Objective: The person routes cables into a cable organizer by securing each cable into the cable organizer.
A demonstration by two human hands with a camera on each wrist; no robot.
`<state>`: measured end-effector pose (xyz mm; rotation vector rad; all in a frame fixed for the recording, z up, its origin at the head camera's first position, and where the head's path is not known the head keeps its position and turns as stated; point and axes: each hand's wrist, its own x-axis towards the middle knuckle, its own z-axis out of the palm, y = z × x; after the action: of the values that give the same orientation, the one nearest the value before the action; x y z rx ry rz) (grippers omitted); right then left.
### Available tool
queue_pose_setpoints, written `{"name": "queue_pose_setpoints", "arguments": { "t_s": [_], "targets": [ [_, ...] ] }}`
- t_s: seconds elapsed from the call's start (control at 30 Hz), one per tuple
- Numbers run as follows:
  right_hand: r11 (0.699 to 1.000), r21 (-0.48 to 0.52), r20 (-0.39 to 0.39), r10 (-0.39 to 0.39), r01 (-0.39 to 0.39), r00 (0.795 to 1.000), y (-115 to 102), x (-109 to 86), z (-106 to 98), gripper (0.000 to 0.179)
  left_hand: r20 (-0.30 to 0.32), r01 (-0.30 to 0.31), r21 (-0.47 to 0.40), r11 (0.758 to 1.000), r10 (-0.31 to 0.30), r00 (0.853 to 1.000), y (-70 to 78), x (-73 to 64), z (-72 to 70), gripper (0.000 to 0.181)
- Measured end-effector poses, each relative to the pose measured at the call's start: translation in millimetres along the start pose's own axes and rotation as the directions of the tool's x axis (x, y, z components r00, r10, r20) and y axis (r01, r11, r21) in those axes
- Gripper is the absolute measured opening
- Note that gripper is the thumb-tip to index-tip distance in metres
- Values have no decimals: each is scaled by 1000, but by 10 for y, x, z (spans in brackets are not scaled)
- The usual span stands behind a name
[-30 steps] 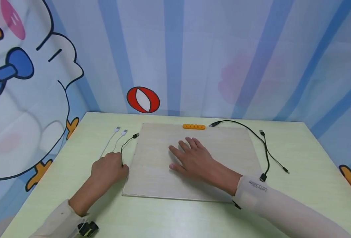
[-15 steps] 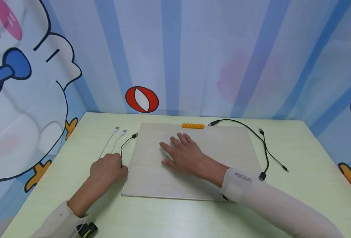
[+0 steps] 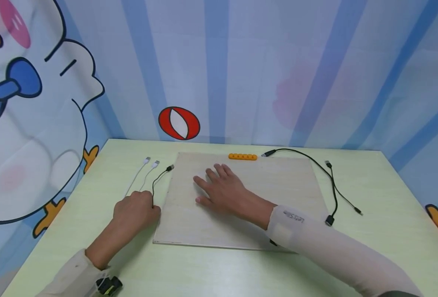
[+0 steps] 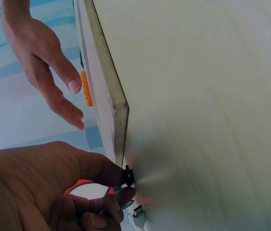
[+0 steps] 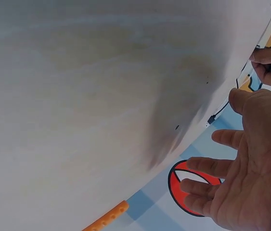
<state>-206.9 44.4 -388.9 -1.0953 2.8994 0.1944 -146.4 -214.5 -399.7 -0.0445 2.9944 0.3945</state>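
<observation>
On the left of the table, my left hand (image 3: 135, 212) pinches a thin black USB cable (image 3: 158, 177); in the left wrist view a small black connector (image 4: 128, 176) shows between thumb and index finger. The cable's USB plug (image 3: 170, 168) lies beyond the hand, near the left edge of a pale wooden board (image 3: 189, 225). Over the board hovers my right hand (image 3: 224, 192), fingers spread and holding nothing; the right wrist view shows its shadow on the wood. Two white USB cables (image 3: 136, 176) lie beside the black one, their near ends hidden by my left hand.
An orange cable holder (image 3: 242, 156) with several slots sits at the board's back edge. To the right lie a thick black cable (image 3: 311, 161), its plug near the board's back edge, and a thinner black cable (image 3: 339, 193) crossing it. A printed curtain (image 3: 241, 74) hangs behind the table.
My right hand has moved left across the board, fingers still spread. The left hand and the cables stay where they were.
</observation>
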Motion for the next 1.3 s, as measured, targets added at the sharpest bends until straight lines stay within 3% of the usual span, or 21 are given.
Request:
{"name": "queue_pose_setpoints", "arguments": {
  "t_s": [0.73, 1.3],
  "targets": [
    [996, -32, 1, -86, 86, 996, -145, 379, -72, 59, 24, 44, 46, 998, -45, 999, 9, -24, 3, 22],
    [996, -19, -56, -91, 90, 994, -203, 668, -78, 51, -45, 10, 10, 1000, -9, 999, -4, -83, 23, 29]
  ]
}}
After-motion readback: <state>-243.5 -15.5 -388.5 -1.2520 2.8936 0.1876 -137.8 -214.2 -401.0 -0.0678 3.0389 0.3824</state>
